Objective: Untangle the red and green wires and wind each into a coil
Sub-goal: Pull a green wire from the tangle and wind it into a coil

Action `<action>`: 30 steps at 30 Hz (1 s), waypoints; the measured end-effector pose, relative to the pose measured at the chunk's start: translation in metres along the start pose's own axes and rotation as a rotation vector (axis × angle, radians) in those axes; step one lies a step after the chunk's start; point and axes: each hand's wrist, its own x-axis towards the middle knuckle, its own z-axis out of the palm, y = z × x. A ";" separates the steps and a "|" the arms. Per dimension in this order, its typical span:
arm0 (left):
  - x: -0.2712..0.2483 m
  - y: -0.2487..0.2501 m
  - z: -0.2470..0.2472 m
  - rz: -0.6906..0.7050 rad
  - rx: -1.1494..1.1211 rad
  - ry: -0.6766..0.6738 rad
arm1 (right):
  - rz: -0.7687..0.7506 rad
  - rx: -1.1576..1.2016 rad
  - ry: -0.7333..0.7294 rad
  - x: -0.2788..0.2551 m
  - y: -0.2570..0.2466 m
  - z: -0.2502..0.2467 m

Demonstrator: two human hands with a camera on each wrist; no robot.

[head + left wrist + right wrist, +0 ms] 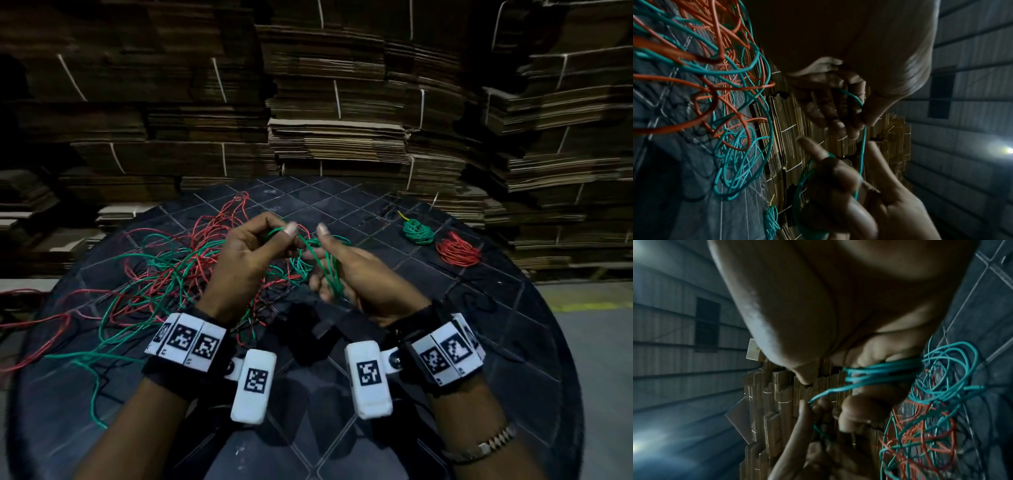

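Head view, left hand: the left hand point(239, 263) pinches a strand of green wire point(329, 270) between thumb and fingertips, feeding it toward the right.
Right hand: the right hand point(356, 274) has several green turns wrapped round its curled fingers point(869, 356), thumb raised; the fingers likely serve as a former so the turns stay even.
Reason for the hold: both hands are raised above the table, seemingly to keep the working strand taut and away from the heap.
Left wrist view: the strand runs straight from the pinching fingertips point(851, 128) to the other hand.
Tangle: loose green wire and red wire point(205, 240) lie crossed over each other on the left and far-left of the table point(445, 394), with ends trailing over the near-left edge.
Finished coils: a green coil point(417, 231) and a red coil point(457, 253) sit just beside each other at far right, apart from the tangle.
In the way: red loops cross the green where it leaves the heap, so the feed could snag; I judge the strand needs lifting free before each turn.
Surroundings: stacked flat cardboard point(342, 144) rises behind the table.
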 end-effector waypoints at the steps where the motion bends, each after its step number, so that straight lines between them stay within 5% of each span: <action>1: 0.000 -0.001 0.001 0.002 0.006 0.013 | 0.032 -0.015 -0.071 -0.004 -0.003 0.003; 5: 0.002 -0.008 -0.001 -0.024 0.054 0.053 | 0.053 -0.122 -0.277 -0.013 -0.006 0.001; 10: 0.001 -0.010 -0.001 -0.177 0.068 0.075 | -0.033 -0.136 -0.180 -0.014 -0.005 -0.007; 14: -0.002 -0.008 0.006 -0.223 0.055 0.056 | -0.138 0.432 -0.176 -0.018 -0.013 -0.023; 17: -0.001 -0.008 0.004 -0.227 0.070 0.037 | -0.373 0.900 -0.225 -0.022 -0.019 -0.050; 20: -0.006 -0.009 0.010 -0.263 0.167 -0.176 | -0.488 1.123 -0.254 -0.017 -0.017 -0.072; 24: -0.014 -0.011 0.021 -0.309 0.275 -0.543 | -0.485 1.009 0.130 -0.006 -0.008 -0.073; 26: -0.019 -0.007 0.021 -0.304 0.245 -0.671 | -0.469 0.877 0.202 0.000 -0.004 -0.063; 30: -0.017 0.004 0.017 -0.192 0.220 -0.612 | -0.388 0.462 0.188 0.004 -0.006 -0.038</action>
